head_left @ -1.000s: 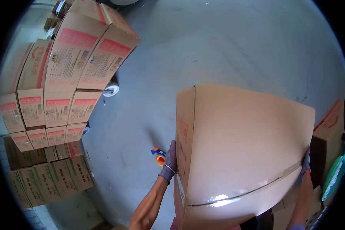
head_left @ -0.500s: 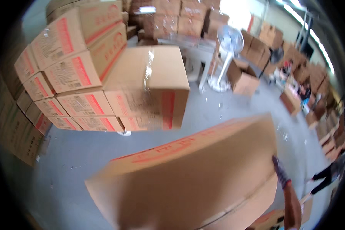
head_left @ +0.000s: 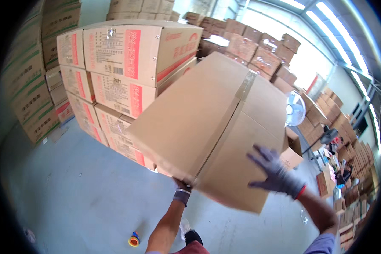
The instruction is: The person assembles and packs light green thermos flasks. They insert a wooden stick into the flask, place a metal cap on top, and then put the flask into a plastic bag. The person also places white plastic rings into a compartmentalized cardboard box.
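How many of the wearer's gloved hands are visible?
2: the left hand, partly hidden at the near edge of the held carton; the right hand, spread over its taped face.

A blue-grey floor (head_left: 89,190) with small specks spreads below, and a pale wall (head_left: 91,19) shows at the upper left. Brown cartons (head_left: 242,46) are piled at the back before a glaring white expanse (head_left: 302,53), perhaps windows, though the glare hides which. Long bright ceiling lights (head_left: 344,33) line the upper right, above a white fan (head_left: 295,109).
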Demonstrator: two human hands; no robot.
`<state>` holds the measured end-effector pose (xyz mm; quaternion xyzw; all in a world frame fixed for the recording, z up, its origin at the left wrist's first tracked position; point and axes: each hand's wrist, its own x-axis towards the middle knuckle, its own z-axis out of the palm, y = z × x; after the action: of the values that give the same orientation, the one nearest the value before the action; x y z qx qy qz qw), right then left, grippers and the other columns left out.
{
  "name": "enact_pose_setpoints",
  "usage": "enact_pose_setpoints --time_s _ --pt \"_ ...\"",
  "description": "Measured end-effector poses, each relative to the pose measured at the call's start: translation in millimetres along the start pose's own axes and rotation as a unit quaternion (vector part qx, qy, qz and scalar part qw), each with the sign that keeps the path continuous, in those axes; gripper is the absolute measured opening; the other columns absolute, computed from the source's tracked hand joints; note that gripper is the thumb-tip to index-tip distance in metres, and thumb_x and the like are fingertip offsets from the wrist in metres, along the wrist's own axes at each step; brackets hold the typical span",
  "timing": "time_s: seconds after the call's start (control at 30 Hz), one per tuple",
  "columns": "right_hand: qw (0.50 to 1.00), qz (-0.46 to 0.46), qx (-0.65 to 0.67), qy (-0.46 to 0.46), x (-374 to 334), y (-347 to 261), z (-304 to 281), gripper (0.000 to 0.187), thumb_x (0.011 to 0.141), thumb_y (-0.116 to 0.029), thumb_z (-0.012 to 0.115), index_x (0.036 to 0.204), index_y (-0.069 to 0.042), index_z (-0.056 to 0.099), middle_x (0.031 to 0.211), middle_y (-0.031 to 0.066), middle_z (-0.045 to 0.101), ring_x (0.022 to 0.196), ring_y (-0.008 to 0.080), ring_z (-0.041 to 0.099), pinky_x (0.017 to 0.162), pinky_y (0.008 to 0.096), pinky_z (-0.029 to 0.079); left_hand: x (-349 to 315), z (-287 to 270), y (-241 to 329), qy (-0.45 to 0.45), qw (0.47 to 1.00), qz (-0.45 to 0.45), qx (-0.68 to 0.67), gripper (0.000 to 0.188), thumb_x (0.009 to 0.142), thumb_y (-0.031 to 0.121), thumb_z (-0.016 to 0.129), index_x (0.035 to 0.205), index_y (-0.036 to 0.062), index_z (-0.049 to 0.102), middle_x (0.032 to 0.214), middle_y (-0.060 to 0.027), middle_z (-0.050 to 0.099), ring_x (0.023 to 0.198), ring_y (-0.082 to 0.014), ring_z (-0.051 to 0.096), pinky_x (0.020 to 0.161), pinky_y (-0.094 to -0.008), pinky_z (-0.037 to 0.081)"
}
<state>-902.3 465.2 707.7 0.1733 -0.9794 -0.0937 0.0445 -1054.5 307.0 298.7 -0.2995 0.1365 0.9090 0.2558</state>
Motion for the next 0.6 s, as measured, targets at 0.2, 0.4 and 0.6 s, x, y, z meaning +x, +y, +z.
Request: enact_pose_setpoints --time_s 0.2,0.4,0.6 --pt "0.990 0.064 -0.023 0.123 64 72 121 0.076 0.069 -0.034 0.074 0.131 0.000 0.047 0.135 0.0200 0.047 0.125 0.0399 0.043 0.103 0.0580 0.032 35 98 -40 0.054 0.998 -0.023 0.023 0.081 0.081 0.083 0.030 0.125 0.0201 0.053 0.117 -0.0081 0.055 0.107 -0.0326 0.053 0.089 -0.0756 0.028" --pt "0.991 0.036 -0.011 0.131 115 154 132 0.068 0.071 -0.027 0.074 0.128 0.000 0.049 0.133 0.0200 0.051 0.122 0.0418 0.046 0.102 0.0546 0.036 128 156 -62 0.028 0.997 -0.072 0.030 0.070 0.089 0.070 0.040 0.142 0.0241 0.036 0.144 -0.0044 0.039 0.124 -0.0310 0.042 0.087 -0.0703 0.038" --pt "0.985 -0.020 -0.015 0.169 131 154 147 0.059 0.080 -0.020 0.069 0.130 0.004 0.048 0.134 0.0239 0.049 0.128 0.0424 0.043 0.108 0.0510 0.034 82 66 -44 -0.044 0.976 0.000 0.213 0.078 0.085 0.064 0.055 0.148 0.0253 0.030 0.146 0.0029 0.037 0.122 -0.0293 0.047 0.085 -0.0509 0.047"
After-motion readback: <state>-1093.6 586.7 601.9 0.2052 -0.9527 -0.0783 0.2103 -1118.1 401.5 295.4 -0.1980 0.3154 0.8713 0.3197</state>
